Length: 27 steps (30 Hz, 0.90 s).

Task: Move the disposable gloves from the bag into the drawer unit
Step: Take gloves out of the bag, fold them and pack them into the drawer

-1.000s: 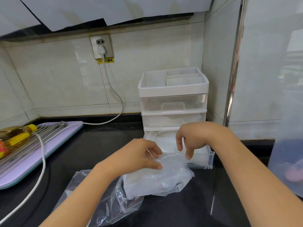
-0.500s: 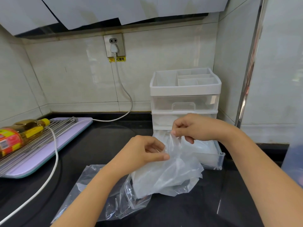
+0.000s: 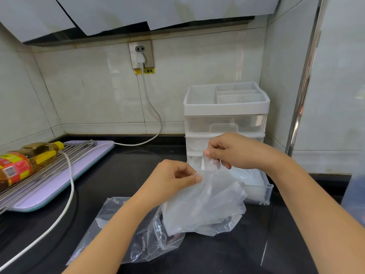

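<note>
A bundle of translucent disposable gloves hangs just above the black counter in front of the drawer unit. My left hand pinches the bundle's upper left edge. My right hand pinches one thin glove edge a little higher, pulling it up. The clear plastic bag lies flat and crumpled on the counter under my left forearm. The unit's bottom drawer is pulled out, with white glove material lying inside it.
A lilac board with metal skewers and an oil bottle sits at the left. A white cable runs from the wall socket across the counter. Tiled walls close in behind and to the right.
My right hand went from hovering over the bundle to pinching a glove edge and lifting it. The bundle rose off the counter with it. The camera view shifted slightly leftward.
</note>
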Each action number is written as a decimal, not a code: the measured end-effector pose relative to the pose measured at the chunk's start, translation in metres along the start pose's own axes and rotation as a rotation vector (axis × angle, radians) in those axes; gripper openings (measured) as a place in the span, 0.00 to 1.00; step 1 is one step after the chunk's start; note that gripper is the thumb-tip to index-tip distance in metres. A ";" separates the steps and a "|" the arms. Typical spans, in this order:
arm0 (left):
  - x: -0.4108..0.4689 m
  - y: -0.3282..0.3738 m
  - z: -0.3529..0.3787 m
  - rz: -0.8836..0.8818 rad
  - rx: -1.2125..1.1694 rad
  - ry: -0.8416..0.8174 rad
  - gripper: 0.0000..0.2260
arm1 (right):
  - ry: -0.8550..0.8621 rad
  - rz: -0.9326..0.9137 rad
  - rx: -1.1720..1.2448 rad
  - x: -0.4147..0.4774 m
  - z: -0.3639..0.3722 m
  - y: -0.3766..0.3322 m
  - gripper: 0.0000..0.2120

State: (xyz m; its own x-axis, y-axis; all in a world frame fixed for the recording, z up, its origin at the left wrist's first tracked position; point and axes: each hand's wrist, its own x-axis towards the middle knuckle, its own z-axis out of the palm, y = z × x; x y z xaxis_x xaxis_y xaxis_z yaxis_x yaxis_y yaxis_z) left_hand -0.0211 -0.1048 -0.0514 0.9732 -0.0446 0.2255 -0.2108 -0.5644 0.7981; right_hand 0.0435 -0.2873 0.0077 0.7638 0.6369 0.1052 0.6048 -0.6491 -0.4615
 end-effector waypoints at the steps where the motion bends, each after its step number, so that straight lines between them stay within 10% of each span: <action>1: 0.000 0.000 -0.001 -0.014 -0.007 0.009 0.05 | 0.006 -0.002 -0.002 0.001 0.000 0.002 0.15; 5: 0.002 -0.002 -0.008 -0.065 -0.066 0.005 0.07 | 0.028 -0.051 0.066 0.002 -0.001 0.004 0.05; 11: 0.004 -0.004 -0.018 -0.056 -0.077 0.034 0.09 | -0.073 -0.011 0.067 0.001 0.005 0.004 0.28; 19: 0.008 0.002 -0.037 0.016 -0.369 0.531 0.09 | -0.359 0.129 -0.092 0.001 0.011 0.002 0.20; 23: 0.013 0.017 -0.045 0.148 -0.180 0.671 0.11 | 0.032 0.049 0.096 0.004 0.002 0.006 0.07; 27: 0.021 0.049 -0.058 0.296 0.002 0.798 0.07 | 0.247 0.024 0.820 0.001 -0.012 0.001 0.23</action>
State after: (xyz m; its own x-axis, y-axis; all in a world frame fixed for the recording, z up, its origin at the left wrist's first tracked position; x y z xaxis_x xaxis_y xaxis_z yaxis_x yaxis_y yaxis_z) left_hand -0.0165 -0.0856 0.0249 0.5212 0.4036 0.7520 -0.4457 -0.6227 0.6431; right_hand 0.0473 -0.2925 0.0185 0.8588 0.4564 0.2325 0.3067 -0.0946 -0.9471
